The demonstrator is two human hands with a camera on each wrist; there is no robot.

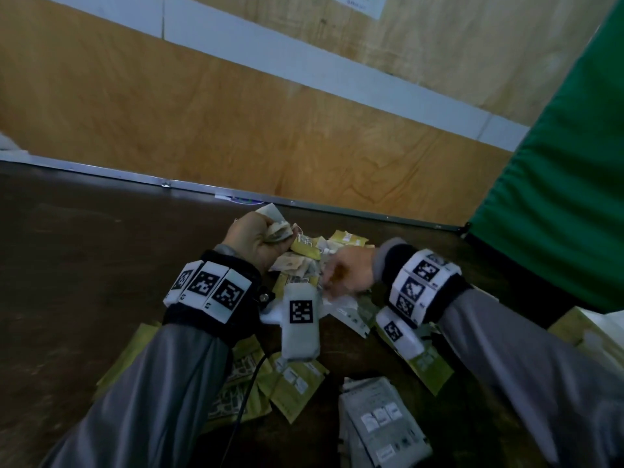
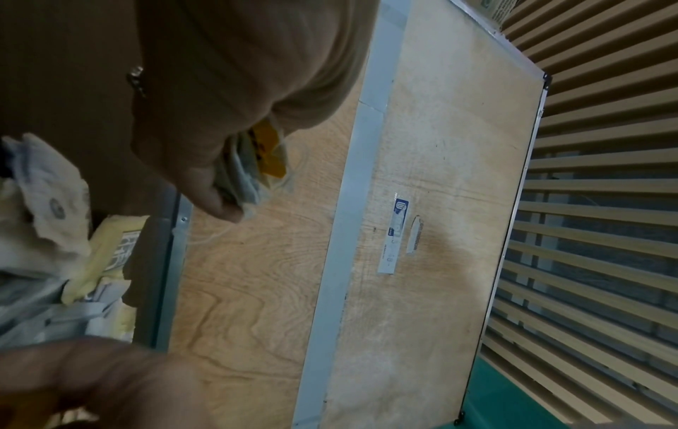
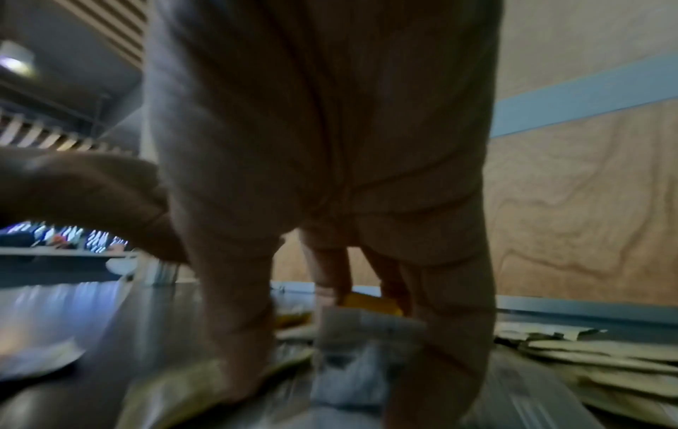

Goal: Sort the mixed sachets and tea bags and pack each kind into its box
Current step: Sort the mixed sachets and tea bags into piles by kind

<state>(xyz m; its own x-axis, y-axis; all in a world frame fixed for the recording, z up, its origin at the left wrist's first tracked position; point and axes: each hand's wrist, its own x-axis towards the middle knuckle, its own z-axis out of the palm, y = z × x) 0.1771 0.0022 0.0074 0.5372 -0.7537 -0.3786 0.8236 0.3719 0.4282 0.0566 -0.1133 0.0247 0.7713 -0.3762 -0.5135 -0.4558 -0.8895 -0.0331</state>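
My left hand [image 1: 266, 238] is raised over the far side of the pile and grips a bunch of paper tea bags [image 1: 278, 231]. The left wrist view shows that bunch [image 2: 246, 174], with a yellow tag, curled in the fingers [image 2: 216, 197]. My right hand [image 1: 332, 275] reaches down into the mixed pile [image 1: 304, 268] of tea bags and sachets. In the blurred right wrist view, its fingers [image 3: 235, 333] point down onto the pile with the thumb held apart. A white tea bag [image 3: 352, 357] lies under them.
Yellow-green sachets [image 1: 293, 383] lie spread on the dark table near me. A stack of white-grey sachets [image 1: 381, 423] sits at the front right. A pale box [image 1: 587, 332] shows at the right edge. A plywood wall [image 1: 236, 113] and a green panel [image 1: 557, 197] close off the back.
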